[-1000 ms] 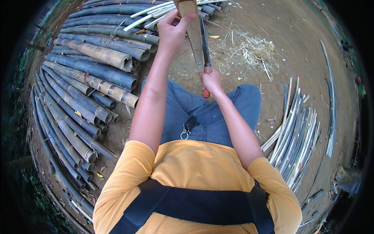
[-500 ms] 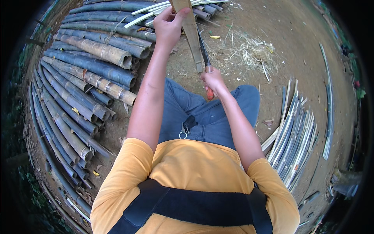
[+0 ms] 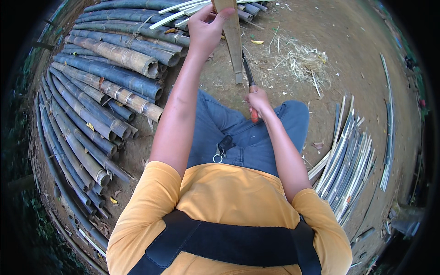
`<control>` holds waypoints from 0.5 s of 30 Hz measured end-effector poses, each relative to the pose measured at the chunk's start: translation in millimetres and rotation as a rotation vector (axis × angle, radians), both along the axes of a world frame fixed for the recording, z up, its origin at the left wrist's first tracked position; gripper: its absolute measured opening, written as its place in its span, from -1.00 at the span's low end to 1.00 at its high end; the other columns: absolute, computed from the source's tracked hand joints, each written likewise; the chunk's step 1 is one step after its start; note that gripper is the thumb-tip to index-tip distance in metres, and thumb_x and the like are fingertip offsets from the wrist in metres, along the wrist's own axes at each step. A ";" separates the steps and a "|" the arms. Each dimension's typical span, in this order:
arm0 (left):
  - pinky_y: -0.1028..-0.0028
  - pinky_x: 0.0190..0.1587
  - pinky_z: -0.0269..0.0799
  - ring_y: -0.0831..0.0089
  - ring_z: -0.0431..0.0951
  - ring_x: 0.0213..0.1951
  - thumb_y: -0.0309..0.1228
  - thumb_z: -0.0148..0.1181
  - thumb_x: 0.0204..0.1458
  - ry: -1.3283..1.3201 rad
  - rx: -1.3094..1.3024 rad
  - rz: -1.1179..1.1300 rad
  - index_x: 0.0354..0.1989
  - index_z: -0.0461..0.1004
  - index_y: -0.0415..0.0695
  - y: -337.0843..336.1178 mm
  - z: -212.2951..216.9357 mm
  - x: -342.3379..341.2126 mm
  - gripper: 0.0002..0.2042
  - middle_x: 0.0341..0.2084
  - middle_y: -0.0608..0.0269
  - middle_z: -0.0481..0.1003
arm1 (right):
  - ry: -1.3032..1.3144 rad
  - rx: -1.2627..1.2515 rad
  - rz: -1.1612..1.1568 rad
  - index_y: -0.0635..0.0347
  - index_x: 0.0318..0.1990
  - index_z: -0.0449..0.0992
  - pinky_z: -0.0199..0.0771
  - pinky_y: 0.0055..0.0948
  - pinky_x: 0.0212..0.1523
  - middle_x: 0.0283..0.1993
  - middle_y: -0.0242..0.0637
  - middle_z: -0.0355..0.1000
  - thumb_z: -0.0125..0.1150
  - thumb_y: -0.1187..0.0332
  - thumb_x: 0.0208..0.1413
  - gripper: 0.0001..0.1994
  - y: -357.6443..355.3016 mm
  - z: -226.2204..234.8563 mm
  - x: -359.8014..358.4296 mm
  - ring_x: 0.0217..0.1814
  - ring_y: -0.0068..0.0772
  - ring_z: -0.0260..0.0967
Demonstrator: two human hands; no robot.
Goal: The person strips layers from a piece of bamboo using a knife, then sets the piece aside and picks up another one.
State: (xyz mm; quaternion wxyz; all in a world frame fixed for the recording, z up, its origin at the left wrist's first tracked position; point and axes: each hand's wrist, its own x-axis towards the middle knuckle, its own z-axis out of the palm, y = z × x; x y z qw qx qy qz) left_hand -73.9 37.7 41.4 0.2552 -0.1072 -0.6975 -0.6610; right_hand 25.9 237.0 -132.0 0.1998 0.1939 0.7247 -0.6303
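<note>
At the top of the view, my left hand (image 3: 206,34) is closed around a long, flat, tan piece of split bamboo (image 3: 233,46), thumb on its face. The bamboo's upper end runs out of the picture, and its lower end hangs free above the ground. Just right of it, my right hand (image 3: 259,100) grips a knife (image 3: 248,69) by its handle. The knife has a long, dark, narrow blade pointing up and away beside the bamboo. Its red handle end sticks out below my fist. Whether the blade touches the bamboo higher up I cannot tell.
Stacked bamboo poles (image 3: 121,82) fill the left side, with pale strips (image 3: 183,10) across their far end. Shavings (image 3: 305,62) lie beyond my right knee. A bundle of split strips (image 3: 346,165) lies at the right, with longer strips (image 3: 388,133) farther out.
Both hands have shifted a little to the right with the bamboo and the knife. My right hand has also come slightly nearer to me, and the bamboo's lower end stands farther from it.
</note>
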 end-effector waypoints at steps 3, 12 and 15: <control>0.60 -0.50 0.28 0.71 0.43 -0.54 -0.33 0.33 0.14 -0.031 0.019 -0.029 -0.22 0.62 -0.22 5.0 7.4 6.7 -0.80 -0.56 0.41 0.55 | 0.153 -0.111 -0.042 0.20 -0.46 0.34 0.19 -0.40 -0.76 -0.62 -0.34 0.30 0.11 0.57 -0.05 -0.91 -12.7 37.2 8.5 -0.78 -0.49 0.19; 0.61 -0.52 0.26 0.73 0.42 -0.55 -0.30 0.34 0.13 -0.014 -0.034 -0.073 -0.23 0.63 -0.21 25.1 9.4 2.3 -0.79 -0.56 0.43 0.54 | 0.077 -0.072 -0.088 0.22 -0.44 0.34 0.22 -0.40 -0.76 -0.62 -0.36 0.28 0.10 0.58 -0.03 -0.93 -15.7 11.6 10.3 -0.77 -0.50 0.17; 0.61 -0.54 0.22 0.75 0.37 -0.57 -0.30 0.35 0.12 0.090 0.084 -0.148 -0.25 0.63 -0.20 27.6 12.8 6.0 -0.80 -0.56 0.47 0.52 | -0.033 -0.183 -0.140 0.22 -0.42 0.34 0.22 -0.41 -0.77 -0.60 -0.35 0.29 0.08 0.58 -0.03 -0.93 -8.5 -1.4 8.4 -0.76 -0.51 0.16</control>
